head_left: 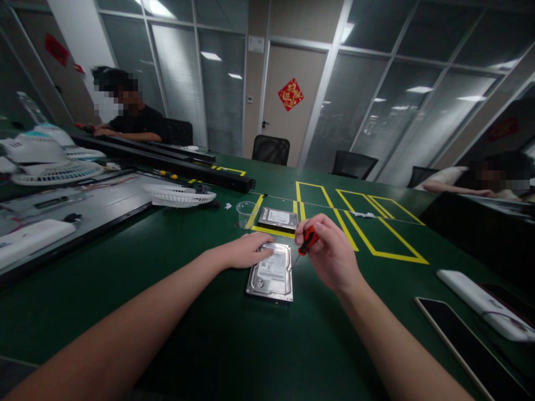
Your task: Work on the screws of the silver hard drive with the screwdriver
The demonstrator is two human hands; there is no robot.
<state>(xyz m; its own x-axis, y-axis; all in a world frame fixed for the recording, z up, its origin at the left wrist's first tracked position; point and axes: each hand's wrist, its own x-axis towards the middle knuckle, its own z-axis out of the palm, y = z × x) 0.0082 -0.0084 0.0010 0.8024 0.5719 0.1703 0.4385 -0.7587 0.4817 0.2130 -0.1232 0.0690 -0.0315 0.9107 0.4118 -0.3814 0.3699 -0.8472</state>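
Observation:
A silver hard drive (273, 275) with a white label lies flat on the green table in front of me. Over its far left corner is my left hand (251, 249), its thumb on the label and its fingers along the far edge, holding the drive. My right hand (328, 253) grips a screwdriver (309, 240) with a red and black handle. The thin shaft slants down to the drive's right edge; whether the tip sits in a screw is too small to tell. Just beyond lies a second hard drive (278, 218), inside a yellow tape outline.
A clear plastic cup (246, 215) stands left of the second drive. White fan parts (179, 195) and a large metal panel (96, 203) occupy the left. At right are a phone (463, 340) and a white power strip-like object (485, 303). Two people sit across the table.

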